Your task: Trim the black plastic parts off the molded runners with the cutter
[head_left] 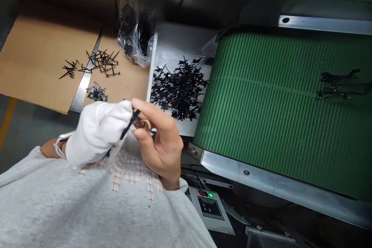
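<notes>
My left hand, in a white glove, is closed around a thin black plastic part held at chest height. One end of the part sticks out from the glove toward my right hand, which is bare. The right thumb and fingers curve around that end, the index fingertip close against the glove. Exactly where they touch the part is partly hidden. Beyond my hands, a heap of similar black plastic parts lies in a white tray.
Right of the tray runs a green conveyor belt carrying several black parts. Small piles of black pieces lie on cardboard at left, by a clear plastic bag. A control box sits below the belt.
</notes>
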### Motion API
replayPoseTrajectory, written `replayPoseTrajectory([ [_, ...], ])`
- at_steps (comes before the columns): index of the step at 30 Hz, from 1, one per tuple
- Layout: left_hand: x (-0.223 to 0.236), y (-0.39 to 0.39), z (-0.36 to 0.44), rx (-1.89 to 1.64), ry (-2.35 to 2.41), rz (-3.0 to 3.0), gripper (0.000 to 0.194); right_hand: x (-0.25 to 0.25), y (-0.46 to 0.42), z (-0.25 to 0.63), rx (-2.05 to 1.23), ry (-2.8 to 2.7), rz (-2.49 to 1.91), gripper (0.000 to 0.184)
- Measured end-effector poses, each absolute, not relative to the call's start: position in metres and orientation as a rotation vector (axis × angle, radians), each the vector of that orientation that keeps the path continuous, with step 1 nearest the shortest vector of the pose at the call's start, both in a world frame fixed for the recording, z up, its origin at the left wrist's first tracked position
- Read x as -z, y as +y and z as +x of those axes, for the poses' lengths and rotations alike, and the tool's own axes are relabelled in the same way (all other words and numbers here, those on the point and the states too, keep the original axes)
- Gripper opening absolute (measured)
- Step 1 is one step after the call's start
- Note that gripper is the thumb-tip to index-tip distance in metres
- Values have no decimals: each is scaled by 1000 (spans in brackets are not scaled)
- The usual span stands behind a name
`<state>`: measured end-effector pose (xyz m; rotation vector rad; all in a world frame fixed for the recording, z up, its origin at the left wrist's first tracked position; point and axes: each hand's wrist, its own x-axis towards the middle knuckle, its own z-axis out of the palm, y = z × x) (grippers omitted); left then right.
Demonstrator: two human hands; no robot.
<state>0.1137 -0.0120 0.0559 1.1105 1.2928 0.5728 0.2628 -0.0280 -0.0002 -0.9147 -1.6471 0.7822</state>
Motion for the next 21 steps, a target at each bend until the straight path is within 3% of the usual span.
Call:
replayPoseTrajectory([
  [5, -58, -13, 114, -674, 1260, 1004, 64, 0, -27, 259, -975, -1477, -903, 54],
  [11, -53, -9, 116, -703, 1266, 1073, 65, -3, -16, 250, -1077, -1295, -953, 32],
  [17, -40, 3, 94, -436, 1311, 1014, 63, 20, 1, 243, -1154, -1336, -887, 30],
  [21, -6, 23, 72, -297, 1483, 1156, 56, 54, 14, 233, -1211, -1406, -984, 26],
])
